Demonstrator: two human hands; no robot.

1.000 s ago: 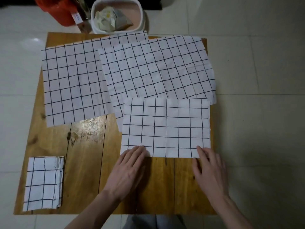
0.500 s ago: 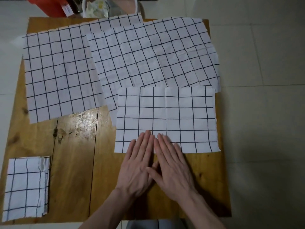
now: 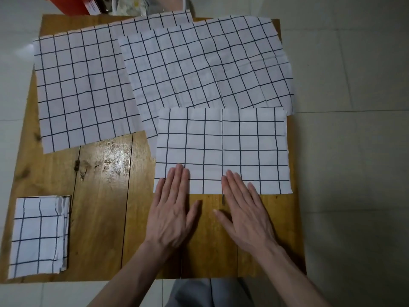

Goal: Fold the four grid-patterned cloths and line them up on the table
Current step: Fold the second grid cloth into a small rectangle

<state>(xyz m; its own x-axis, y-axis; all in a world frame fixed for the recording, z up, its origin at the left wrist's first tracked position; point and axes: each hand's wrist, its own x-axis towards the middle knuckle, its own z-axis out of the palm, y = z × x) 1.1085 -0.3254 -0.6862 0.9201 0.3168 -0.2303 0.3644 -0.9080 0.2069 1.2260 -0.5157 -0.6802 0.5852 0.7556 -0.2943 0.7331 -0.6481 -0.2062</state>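
A half-folded grid cloth (image 3: pixel 223 147) lies flat at the table's near right. My left hand (image 3: pixel 173 209) lies flat with straight fingers on its near left edge. My right hand (image 3: pixel 243 209) lies flat with its fingertips on the near edge at the middle crease. Two unfolded grid cloths lie further back: one on the left (image 3: pixel 84 91), and one on the right (image 3: pixel 205 63) that overlaps it and is partly under the half-folded cloth. A small folded grid cloth (image 3: pixel 39 235) sits at the near left corner.
The wooden table (image 3: pixel 104 196) shows bare wood between the cloths. Beyond its far edge stand a red container (image 3: pixel 66 3) and a white bin (image 3: pixel 141 5) with crumpled stuff in it. Tiled floor surrounds the table.
Both hands were together at the middle of the cloth's near edge half a second ago; now they have slid apart along that edge, the left going left and the right going right.
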